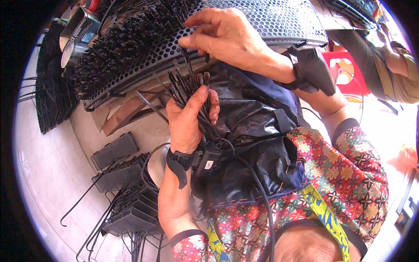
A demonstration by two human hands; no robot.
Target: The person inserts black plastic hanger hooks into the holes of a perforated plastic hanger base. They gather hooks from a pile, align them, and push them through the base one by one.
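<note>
My left hand (190,113) is closed around a bundle of thin dark strips (187,85), their ends fanning upward above the thumb. Just above it, at the edge of a perforated metal panel (266,22), my right hand (222,37) has its fingers bent toward the thumb. A single thin black strip (188,61) rises from the bundle to that thumb and seems to be pinched there; the fingers partly hide it. Dense black bristle-like strips (126,52) stand up from the panel's left part, while bare holes show on its right part.
Several black mesh racks with long wire rods (131,214) stand on the floor at lower left. A can (73,54) and a box (80,26) sit left of the panel. A black apron (248,126) covers my lap. At right are a red chair (347,74) and another person's arm (395,61).
</note>
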